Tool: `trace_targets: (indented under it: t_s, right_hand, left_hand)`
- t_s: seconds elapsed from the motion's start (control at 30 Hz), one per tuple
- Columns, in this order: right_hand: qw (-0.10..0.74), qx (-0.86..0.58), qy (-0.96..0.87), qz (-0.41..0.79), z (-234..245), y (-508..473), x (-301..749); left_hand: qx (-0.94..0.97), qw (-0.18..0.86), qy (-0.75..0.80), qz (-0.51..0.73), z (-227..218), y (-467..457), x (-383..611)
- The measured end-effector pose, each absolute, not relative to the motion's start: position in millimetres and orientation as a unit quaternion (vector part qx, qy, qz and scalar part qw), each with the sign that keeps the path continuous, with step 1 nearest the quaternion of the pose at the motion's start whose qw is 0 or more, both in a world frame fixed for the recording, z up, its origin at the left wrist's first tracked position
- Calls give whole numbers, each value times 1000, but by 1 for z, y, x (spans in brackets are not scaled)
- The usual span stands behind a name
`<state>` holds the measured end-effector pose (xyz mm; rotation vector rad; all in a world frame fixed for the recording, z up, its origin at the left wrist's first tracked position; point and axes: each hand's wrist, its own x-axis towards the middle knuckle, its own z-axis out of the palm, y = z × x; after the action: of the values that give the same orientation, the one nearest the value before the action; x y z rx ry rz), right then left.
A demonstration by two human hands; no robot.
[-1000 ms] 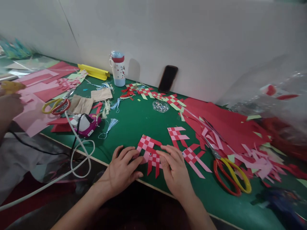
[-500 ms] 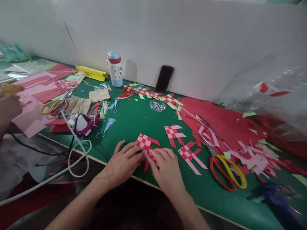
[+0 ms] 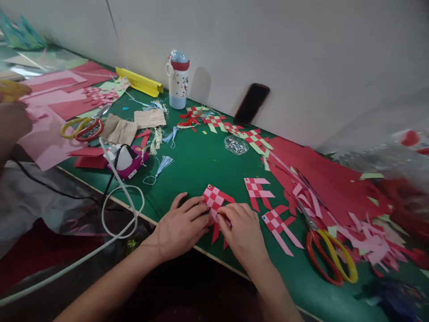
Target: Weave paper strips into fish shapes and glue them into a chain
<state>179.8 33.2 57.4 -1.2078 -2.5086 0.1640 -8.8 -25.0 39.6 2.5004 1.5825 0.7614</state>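
Note:
A red and pink checkered woven paper fish (image 3: pixel 213 197) lies on the green table between my hands, with one small eye at its top corner. My left hand (image 3: pixel 184 223) rests at its left edge, fingers apart and fingertips touching the paper. My right hand (image 3: pixel 244 230) is closed in a pinch over red and pink paper fish strips beside it; the fingers hide most of what they grip. To the right lie two similar woven fish, an upper paper fish (image 3: pixel 257 188) and a lower paper fish (image 3: pixel 275 221).
Red-and-yellow-handled scissors (image 3: pixel 330 255) lie at right near paper scraps (image 3: pixel 372 239). Behind are a dish of small eyes (image 3: pixel 236 144), a phone (image 3: pixel 252 103) and a bottle (image 3: pixel 178 80). A white cable (image 3: pixel 124 190) loops at left, near another person's hand (image 3: pixel 13 127).
The view has turned and tilted slightly. My right fingers have gone from lying over the paper to a pinch, and the eye seen between my hands is now hidden.

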Motion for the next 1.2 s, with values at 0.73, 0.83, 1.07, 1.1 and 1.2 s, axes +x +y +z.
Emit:
trace_targets:
  t_s: [0.73, 0.83, 1.07, 1.1, 1.2]
  right_hand:
    - [192, -401, -894, 49, 58, 39, 183]
    - [195, -403, -893, 44, 59, 38, 183]
    - [197, -410, -889, 46, 59, 38, 183]
    - [204, -413, -886, 46, 59, 38, 184]
    - [235, -428, -872, 43, 58, 38, 194]
  left_hand:
    - [813, 53, 523, 248, 39, -24, -9]
    - [813, 52, 524, 247, 40, -24, -9]
    - [815, 52, 523, 244, 41, -24, -9]
    - [815, 53, 523, 245, 40, -24, -9]
    - [811, 63, 524, 251, 40, -25, -10]
